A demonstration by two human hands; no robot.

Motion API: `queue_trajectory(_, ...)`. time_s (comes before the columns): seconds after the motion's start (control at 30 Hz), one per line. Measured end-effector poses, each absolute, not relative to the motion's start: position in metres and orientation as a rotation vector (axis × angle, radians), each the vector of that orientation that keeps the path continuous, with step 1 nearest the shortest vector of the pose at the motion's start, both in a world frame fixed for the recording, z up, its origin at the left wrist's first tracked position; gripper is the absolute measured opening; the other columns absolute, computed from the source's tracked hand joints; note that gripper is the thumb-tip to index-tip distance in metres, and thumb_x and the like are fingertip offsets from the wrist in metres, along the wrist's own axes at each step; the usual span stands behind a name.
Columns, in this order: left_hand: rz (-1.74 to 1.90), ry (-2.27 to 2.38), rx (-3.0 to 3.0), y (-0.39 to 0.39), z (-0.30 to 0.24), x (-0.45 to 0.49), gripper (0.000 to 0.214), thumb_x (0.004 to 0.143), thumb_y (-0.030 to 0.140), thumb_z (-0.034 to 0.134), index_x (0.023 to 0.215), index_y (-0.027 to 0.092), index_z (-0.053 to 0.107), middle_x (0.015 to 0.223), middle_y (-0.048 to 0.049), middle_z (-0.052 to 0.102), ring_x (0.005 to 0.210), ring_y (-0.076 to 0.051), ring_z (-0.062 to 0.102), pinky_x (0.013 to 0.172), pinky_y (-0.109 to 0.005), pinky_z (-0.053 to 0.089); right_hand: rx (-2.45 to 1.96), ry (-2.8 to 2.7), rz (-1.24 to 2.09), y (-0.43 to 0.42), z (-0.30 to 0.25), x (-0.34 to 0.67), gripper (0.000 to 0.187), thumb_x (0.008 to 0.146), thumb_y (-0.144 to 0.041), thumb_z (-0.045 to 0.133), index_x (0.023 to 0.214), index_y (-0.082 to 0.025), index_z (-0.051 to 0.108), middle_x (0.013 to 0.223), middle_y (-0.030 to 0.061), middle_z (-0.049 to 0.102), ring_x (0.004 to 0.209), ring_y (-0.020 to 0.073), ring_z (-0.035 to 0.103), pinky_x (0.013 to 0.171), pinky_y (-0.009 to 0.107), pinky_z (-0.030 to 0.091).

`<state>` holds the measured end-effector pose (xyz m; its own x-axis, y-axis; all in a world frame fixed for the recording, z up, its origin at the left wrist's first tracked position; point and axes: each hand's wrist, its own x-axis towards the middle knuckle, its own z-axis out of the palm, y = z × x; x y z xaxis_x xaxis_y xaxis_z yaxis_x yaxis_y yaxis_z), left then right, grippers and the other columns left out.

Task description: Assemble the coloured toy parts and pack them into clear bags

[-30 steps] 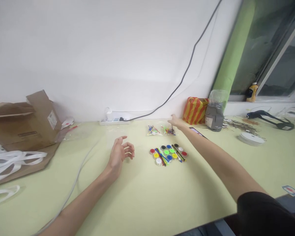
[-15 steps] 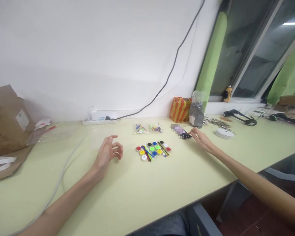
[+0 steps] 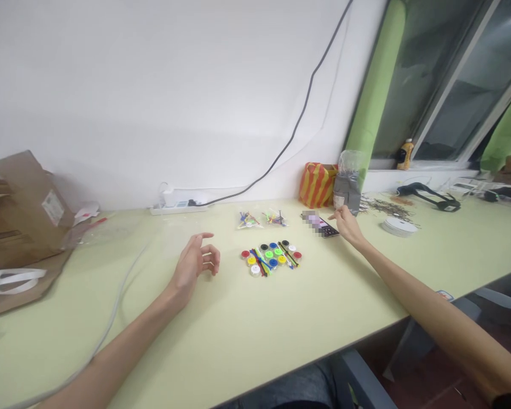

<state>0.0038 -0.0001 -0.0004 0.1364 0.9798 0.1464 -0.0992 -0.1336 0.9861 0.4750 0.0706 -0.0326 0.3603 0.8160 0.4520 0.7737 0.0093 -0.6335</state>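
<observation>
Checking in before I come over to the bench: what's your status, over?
Left grip empty, fingers half-curled. Right grip empty, fingertips by the phone. Coloured discs and sticks lie nearer the left grip, not between right grip and phone.

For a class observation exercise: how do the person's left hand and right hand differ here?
The left hand sits nearer the camera, left of the coloured round discs, while the right hand reaches further out, beside the phone. The left hand's fingers curl loosely over bare tabletop; the right hand's fingers point towards the phone. Both hands are bare and hold nothing.
</observation>
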Motion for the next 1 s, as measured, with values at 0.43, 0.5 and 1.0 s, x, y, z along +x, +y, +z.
queue_trajectory(0.43,1.239,0.976,1.331,-0.004,0.007,0.007,0.044,0.090,0.058,0.050,0.115,0.022,0.048,0.062,0.0020,0.058,0.050,-0.017,0.053,0.050,-0.029,0.045,-1.657,-1.379,0.234,0.061,-0.053,0.483,0.014,0.090,-0.029,0.040,0.099,-0.022,0.048,0.118,0.0181,0.071,0.108,0.0292,0.063,0.093,0.042,0.044)
queue_trajectory(0.5,1.241,0.971,1.333,-0.003,0.007,0.006,0.044,0.090,0.059,0.049,0.115,0.022,0.048,0.062,0.0021,0.058,0.051,-0.018,0.053,0.051,-0.029,0.045,-1.644,-1.357,0.213,0.059,-0.054,0.483,0.011,0.089,-0.028,0.041,0.097,-0.023,0.046,0.112,0.0170,0.072,0.106,0.0290,0.063,0.093,0.042,0.044)
queue_trajectory(1.0,0.851,1.645,2.641,0.041,-0.010,-0.042,0.035,0.095,0.031,0.037,0.111,0.018,0.065,0.120,-0.0138,0.064,0.115,-0.031,0.058,0.100,-0.048,0.045,-1.220,-1.991,-0.062,0.051,-0.008,0.342,0.019,0.086,-0.009,0.047,0.098,-0.021,0.058,0.095,0.0072,0.069,0.094,0.0237,0.058,0.087,0.037,0.043)
